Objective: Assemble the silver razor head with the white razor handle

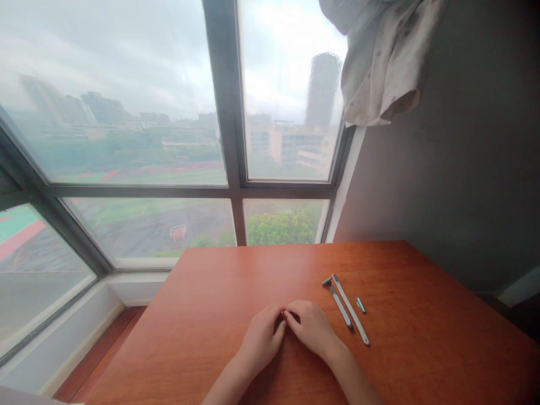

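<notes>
My left hand and my right hand meet over the middle of the wooden table. Both have their fingers curled inward, with the fingertips touching or nearly touching. Whatever is between them, if anything, is too small or hidden to make out. To the right of my right hand lies a razor with its head toward the window. Beside it a white toothbrush is stretched out almost parallel. A small teal-and-white piece, perhaps a razor cartridge, rests further right.
Behind the table stands a large window with a dark frame. A light cloth hangs at the upper right, in front of a grey wall. The table's left edge drops to a reddish floor.
</notes>
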Tool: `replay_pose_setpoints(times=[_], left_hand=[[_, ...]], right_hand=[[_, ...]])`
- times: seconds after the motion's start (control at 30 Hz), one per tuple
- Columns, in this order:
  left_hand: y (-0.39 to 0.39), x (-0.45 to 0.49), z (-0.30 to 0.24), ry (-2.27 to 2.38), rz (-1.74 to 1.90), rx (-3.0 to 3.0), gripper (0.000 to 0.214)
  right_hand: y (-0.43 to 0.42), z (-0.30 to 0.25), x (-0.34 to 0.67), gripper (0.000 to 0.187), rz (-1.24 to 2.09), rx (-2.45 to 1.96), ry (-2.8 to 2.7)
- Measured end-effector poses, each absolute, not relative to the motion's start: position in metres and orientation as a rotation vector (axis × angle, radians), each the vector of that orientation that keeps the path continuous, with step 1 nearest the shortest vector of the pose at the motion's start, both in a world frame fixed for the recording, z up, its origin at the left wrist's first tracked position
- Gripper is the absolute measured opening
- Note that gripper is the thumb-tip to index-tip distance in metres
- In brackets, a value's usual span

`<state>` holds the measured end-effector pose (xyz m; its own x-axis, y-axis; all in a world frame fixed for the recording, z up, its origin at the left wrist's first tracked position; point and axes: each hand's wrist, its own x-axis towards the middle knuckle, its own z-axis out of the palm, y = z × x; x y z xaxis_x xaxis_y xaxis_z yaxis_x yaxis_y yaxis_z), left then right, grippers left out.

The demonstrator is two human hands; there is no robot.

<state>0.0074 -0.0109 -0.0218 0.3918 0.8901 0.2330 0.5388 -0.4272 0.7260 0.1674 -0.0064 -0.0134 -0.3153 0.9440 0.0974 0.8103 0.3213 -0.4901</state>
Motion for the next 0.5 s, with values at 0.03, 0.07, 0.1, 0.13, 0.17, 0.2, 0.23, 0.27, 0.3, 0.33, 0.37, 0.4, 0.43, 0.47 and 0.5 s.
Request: replay_pose_setpoints(times=[0.03,0.07,0.1,0.13,0.17,0.2,0.23,0.27,0.3,0.33,0.37,0.4,0.43,0.47,0.5], left_hand=[[-0.0109,0.0074,-0.022,1.22,0.836,2.104,0.031],[-0.0109,0.0073,-0.0222,1.22,0.836,2.107,0.031],[-0.011,0.0072,-0.0224,1.219,0.834,2.109,0.031],[-0.0111,0.0071,-0.0226,1.218,0.833,2.111,0.031],[-0.0112,0.007,-0.0228,1.214,0.834,2.112,0.031],[-0.0113,0.0069,-0.023,1.21,0.837,2.111,0.031],[-0.0114,0.0069,-0.0232,1.208,0.843,2.11,0.03],[-0.0115,0.0069,-0.0232,1.206,0.847,2.11,0.031],[-0.0115,0.0069,-0.0232,1.206,0.849,2.11,0.031],[-0.0115,0.0069,-0.023,1.206,0.85,2.11,0.03],[-0.0115,0.007,-0.0227,1.205,0.849,2.111,0.03],[-0.0115,0.007,-0.0224,1.205,0.848,2.112,0.03],[-0.0115,0.007,-0.0222,1.205,0.846,2.112,0.03],[-0.0114,0.007,-0.0219,1.203,0.845,2.111,0.03],[-0.0114,0.0069,-0.0219,1.203,0.845,2.11,0.029]], right_hand=[[-0.0064,-0.0134,0.1674,0.027,0.507,-1.558,-2.225],[-0.0064,-0.0135,0.1675,0.027,0.508,-1.555,-2.224],[-0.0064,-0.0136,0.1675,0.027,0.507,-1.554,-2.223],[-0.0064,-0.0137,0.1675,0.027,0.506,-1.554,-2.223],[-0.0064,-0.0138,0.1676,0.027,0.502,-1.554,-2.223],[-0.0064,-0.0139,0.1676,0.026,0.499,-1.551,-2.223],[-0.0064,-0.014,0.1677,0.026,0.498,-1.545,-2.222],[-0.0064,-0.0141,0.1677,0.026,0.498,-1.537,-2.221],[-0.0064,-0.014,0.1678,0.026,0.5,-1.531,-2.219],[-0.0064,-0.014,0.1678,0.026,0.502,-1.525,-2.217],[-0.0064,-0.0139,0.1678,0.026,0.505,-1.521,-2.214],[-0.0065,-0.0139,0.1678,0.027,0.51,-1.517,-2.213],[-0.0065,-0.0138,0.1679,0.027,0.514,-1.513,-2.212],[-0.0066,-0.0137,0.1679,0.027,0.517,-1.511,-2.212],[-0.0066,-0.0137,0.168,0.026,0.519,-1.509,-2.213]])
